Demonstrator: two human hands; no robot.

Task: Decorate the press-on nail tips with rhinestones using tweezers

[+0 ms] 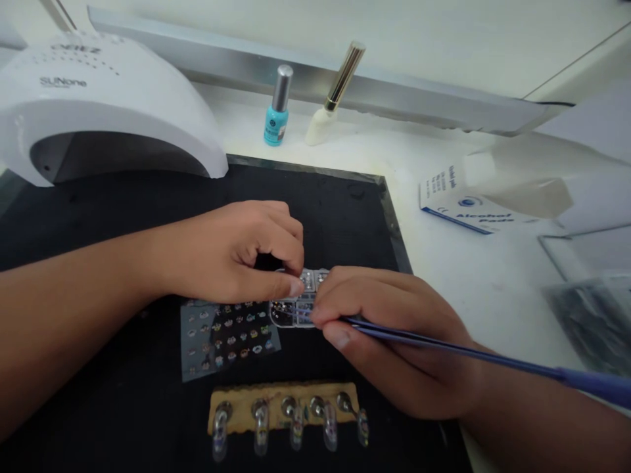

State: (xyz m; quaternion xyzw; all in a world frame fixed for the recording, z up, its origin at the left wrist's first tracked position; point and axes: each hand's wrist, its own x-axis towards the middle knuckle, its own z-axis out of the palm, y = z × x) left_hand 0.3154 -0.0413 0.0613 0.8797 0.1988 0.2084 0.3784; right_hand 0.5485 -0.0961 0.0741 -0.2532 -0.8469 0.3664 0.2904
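A small clear compartment case (283, 320) holding tiny shiny rhinestones lies on the black mat. My left hand (246, 253) is closed at the case's far left side, thumb and index finger pinching there; the fingers partly cover it. In my right hand (399, 335) is a pair of blue-purple tweezers (458, 352), gripped between thumb and fingers. Their tips reach into the near left compartment, among dark stones. Left of the case, a transparent sticker sheet (229, 338) shows rows of small cartoon figures. Nearer me, several clear nail tips (261, 430) with small designs stand on a tan display base (236, 395).
A white nail lamp (123, 79) stands at the back left on the black mat (340, 217). Behind the mat are a turquoise polish bottle (276, 121) and a cream bottle (321, 125) with a gold cap. An opened alcohol pads box (473, 203) sits at right.
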